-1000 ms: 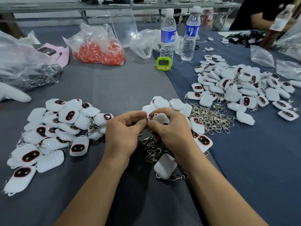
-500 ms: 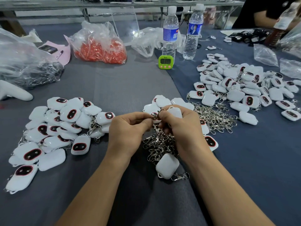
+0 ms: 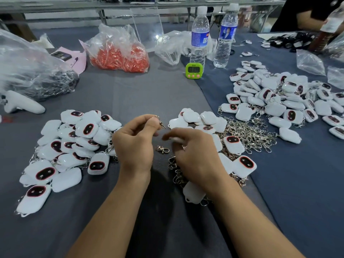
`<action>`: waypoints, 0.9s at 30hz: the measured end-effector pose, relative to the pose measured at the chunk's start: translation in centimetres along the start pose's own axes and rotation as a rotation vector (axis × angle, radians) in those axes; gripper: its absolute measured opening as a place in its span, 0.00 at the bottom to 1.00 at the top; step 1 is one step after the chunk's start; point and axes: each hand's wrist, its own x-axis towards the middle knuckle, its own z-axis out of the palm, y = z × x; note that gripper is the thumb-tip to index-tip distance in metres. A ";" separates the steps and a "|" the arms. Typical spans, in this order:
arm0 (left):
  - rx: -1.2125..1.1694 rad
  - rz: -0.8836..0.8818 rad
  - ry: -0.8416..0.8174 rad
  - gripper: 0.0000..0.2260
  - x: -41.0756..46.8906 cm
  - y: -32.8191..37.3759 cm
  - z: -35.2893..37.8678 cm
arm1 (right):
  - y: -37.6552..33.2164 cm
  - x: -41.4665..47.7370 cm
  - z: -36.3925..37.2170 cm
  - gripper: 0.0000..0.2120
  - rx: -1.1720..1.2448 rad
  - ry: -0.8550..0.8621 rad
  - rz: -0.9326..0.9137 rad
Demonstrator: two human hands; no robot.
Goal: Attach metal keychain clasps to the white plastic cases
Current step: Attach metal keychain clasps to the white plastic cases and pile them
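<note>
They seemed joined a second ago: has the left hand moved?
Yes. The left hand, pinching a clasp, has pulled away from the right hand, toward the left pile of cases.

Foreground table draped in dark grey-blue cloth; behind it, a second long grey table on metal legs; even, diffuse lighting.

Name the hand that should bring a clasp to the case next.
The left hand. Its fingers pinch a metal clasp, raised beside the right hand, which seems to grip a blurred white case.
</note>
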 end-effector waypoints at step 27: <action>0.435 0.125 -0.406 0.08 -0.2 -0.7 -1.2 | 0.9 0.2 -1.1 0.05 0.214 0.173 0.223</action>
